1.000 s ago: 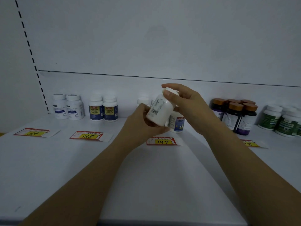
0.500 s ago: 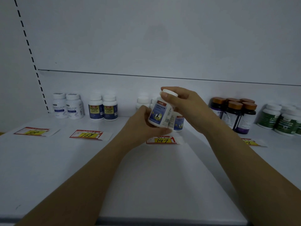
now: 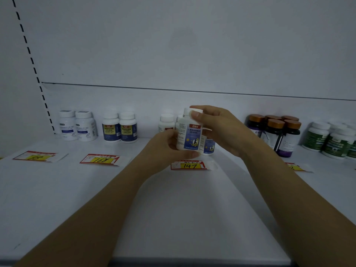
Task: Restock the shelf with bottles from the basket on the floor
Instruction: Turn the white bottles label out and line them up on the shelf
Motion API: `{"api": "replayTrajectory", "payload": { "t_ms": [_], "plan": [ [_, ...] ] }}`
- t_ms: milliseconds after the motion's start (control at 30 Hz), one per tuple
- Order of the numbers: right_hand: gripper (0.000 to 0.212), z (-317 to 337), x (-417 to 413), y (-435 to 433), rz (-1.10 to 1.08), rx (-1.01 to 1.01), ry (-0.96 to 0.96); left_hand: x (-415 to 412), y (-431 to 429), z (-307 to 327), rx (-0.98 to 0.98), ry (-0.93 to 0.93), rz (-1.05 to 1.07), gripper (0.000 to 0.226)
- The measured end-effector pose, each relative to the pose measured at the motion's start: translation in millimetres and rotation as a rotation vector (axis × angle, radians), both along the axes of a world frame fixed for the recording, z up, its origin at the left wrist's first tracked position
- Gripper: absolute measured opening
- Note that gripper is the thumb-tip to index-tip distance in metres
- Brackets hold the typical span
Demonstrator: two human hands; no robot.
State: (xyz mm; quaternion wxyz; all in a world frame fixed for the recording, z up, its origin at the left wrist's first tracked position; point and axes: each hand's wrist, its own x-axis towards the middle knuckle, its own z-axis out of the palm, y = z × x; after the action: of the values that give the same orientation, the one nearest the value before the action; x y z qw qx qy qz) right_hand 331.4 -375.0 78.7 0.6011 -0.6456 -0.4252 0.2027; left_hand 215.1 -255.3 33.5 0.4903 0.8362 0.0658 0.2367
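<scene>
A white supplement bottle (image 3: 189, 134) with a blue front label and a white cap is held upright in both hands just above and behind the price tag marked 147 (image 3: 189, 165), label turned toward the camera. The left hand (image 3: 165, 149) curls round the bottle's lower body from the left of the tag, thumb beneath it, while the right hand (image 3: 217, 130) pinches the cap between thumb and fingers. Both bare forearms reach in over the white shelf (image 3: 173, 209), on which the tag lies flat. Level with the tag lie a tag marked 168 (image 3: 100, 159) to its left, a third tag (image 3: 34, 156) further left, and a partly hidden one (image 3: 294, 167) to its right. Directly behind the tag stand matching white bottles (image 3: 166, 123), partly hidden by the hands. Left of them are two bottles with blue-and-yellow labels (image 3: 120, 127), then two pale-labelled white bottles (image 3: 77, 125). To the tag's right stand dark bottles with copper caps (image 3: 277, 133), then green-labelled bottles (image 3: 331, 141). A white back panel (image 3: 173, 45) rises behind everything, with a slotted upright (image 3: 32, 64) at far left.
</scene>
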Motion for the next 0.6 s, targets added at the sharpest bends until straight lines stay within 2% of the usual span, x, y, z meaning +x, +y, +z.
{"api": "replayTrajectory", "payload": {
  "t_ms": [100, 300, 400, 500, 600],
  "plan": [
    [0.022, 0.5, -3.3, -1.1, 0.003, -0.009, -0.039, 0.1, 1.3, 1.0, -0.015, 0.003, 0.006, 0.043],
    [0.025, 4.0, -7.9, -3.8, -0.038, 0.061, -0.132, 0.6, 4.3, 2.2, -0.015, -0.049, 0.039, 0.044],
    [0.034, 8.4, -15.4, -4.3, 0.001, 0.142, -0.277, 1.7, 11.9, 0.7, 0.065, -0.178, 0.147, 0.051],
    [0.047, 5.1, -25.1, 1.7, 0.016, 0.091, -0.491, 2.1, 19.8, -2.2, 0.179, -0.314, 0.242, 0.054],
    [0.047, -4.1, -33.8, 8.0, -0.005, 0.082, -0.696, 0.4, 22.3, -2.9, 0.267, -0.361, 0.306, 0.051]
  ]
}}
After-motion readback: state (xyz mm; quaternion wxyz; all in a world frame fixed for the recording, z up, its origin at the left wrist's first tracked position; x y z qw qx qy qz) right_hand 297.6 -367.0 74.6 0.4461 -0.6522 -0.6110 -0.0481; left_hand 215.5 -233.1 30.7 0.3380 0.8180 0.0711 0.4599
